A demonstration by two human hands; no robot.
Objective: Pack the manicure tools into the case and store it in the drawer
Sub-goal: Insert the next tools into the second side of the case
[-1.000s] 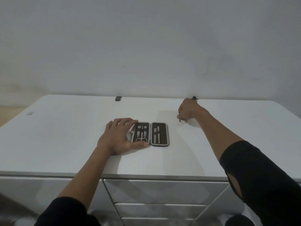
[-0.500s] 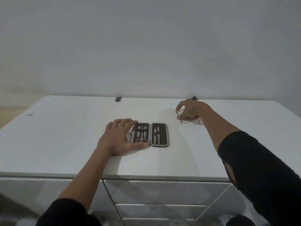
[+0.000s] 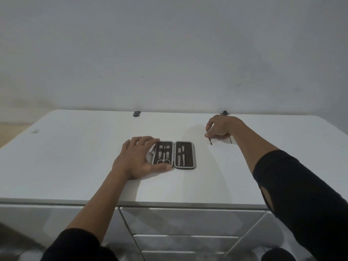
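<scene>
On the white cabinet top (image 3: pixel 75 166), to the right of the case, the right hand (image 3: pixel 219 128) has lifted a thin dark manicure tool (image 3: pixel 210 141) off the surface: a second ago its knuckles were pressed down over the spot, and now its fingertips pinch the tool by its upper end, the tip hanging just above the top. That means, I judge, one more loose piece is picked up and ready to be carried across to its slot. A second slim stick-like object (image 3: pixel 230 140) seems to lie on the top beside the wrist, though it is too small to identify.

Nearer the person, the open black hinged manicure case with a grey rim (image 3: pixel 174 155) lies flat on the top, unmoved. Its left half holds two silver clipper-like tools and a pair of small scissors; its right half holds one or two long silver implements, with bare lining beside them where the held tool may fit. The left hand (image 3: pixel 138 159) rests spread beside the case as before, fingers straight, thumb along the near edge and fingertips at the far corner, steadying it.

Below the front edge, the glossy white drawers (image 3: pixel 188 219) are all closed, so the storing has not begun.
</scene>
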